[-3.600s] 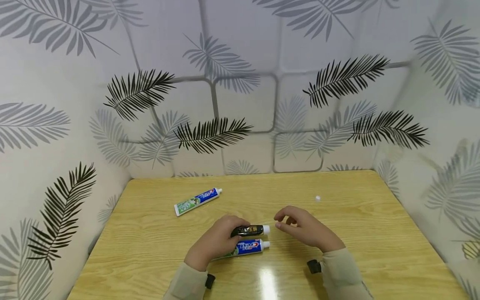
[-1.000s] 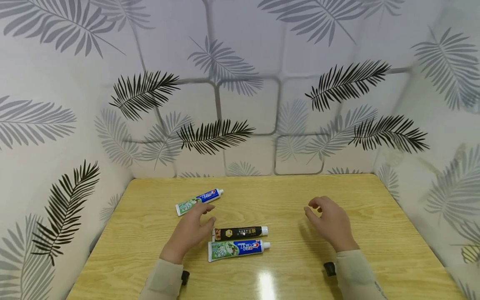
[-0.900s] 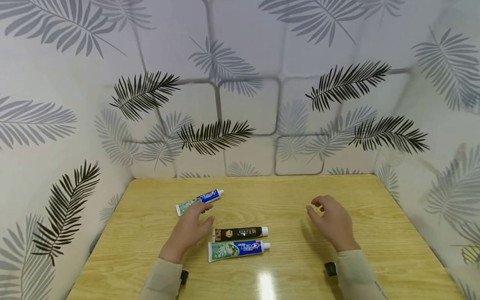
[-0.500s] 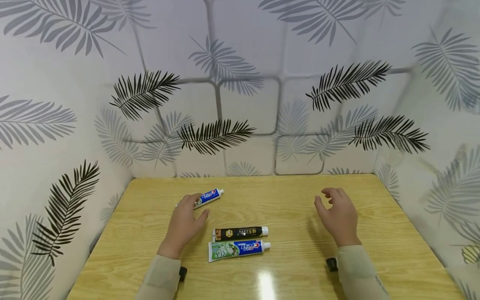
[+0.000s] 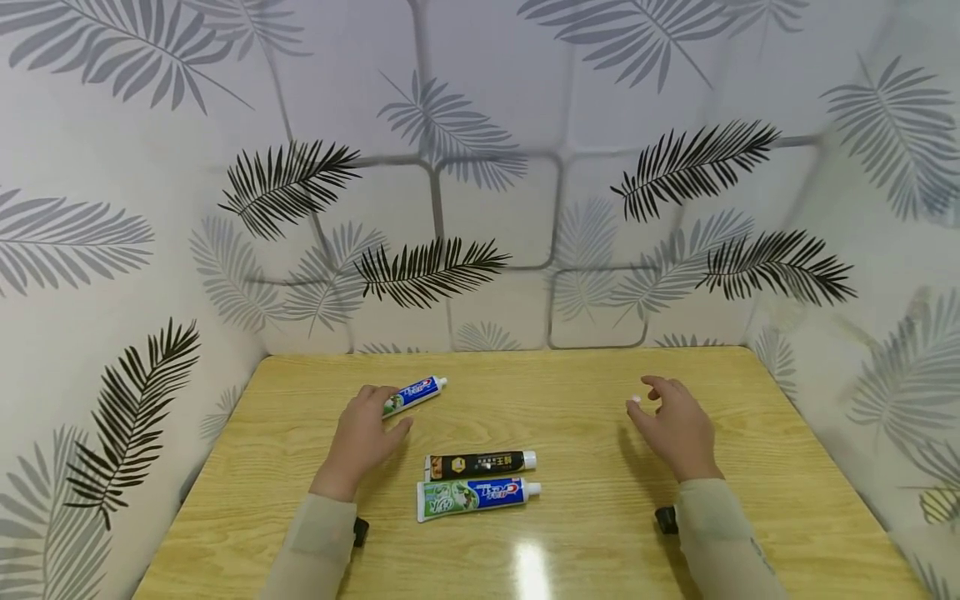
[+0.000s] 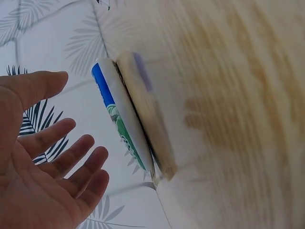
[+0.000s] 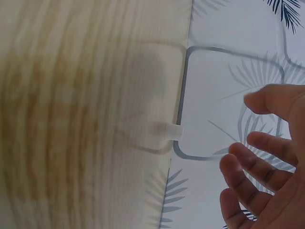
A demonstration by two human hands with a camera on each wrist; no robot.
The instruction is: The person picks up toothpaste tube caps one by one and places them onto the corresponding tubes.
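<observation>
My left hand (image 5: 360,437) hovers over the rear blue-and-green toothpaste tube (image 5: 414,395), hiding its tail end in the head view. In the left wrist view that tube (image 6: 119,117) lies beyond my spread, loosely bent fingers (image 6: 78,152), with a gap between. At the right, my right hand (image 5: 678,427) is held near a small white cap (image 5: 635,398), partly covered by the fingertips in the head view. The right wrist view has the cap (image 7: 175,132) on the table, apart from my bent fingers (image 7: 259,171); nothing is in that hand.
A black toothpaste tube (image 5: 480,465) with a white cap lies mid-table. Just in front of it is another blue-and-green tube (image 5: 474,497), roughly parallel. The wooden table (image 5: 585,542) meets a leaf-patterned wall (image 5: 510,308) at its back edge.
My left hand has let go of the black tube and moved back-left to the rear tube. My right hand has moved right and back, toward the white cap. The tubes lie about where they were.
</observation>
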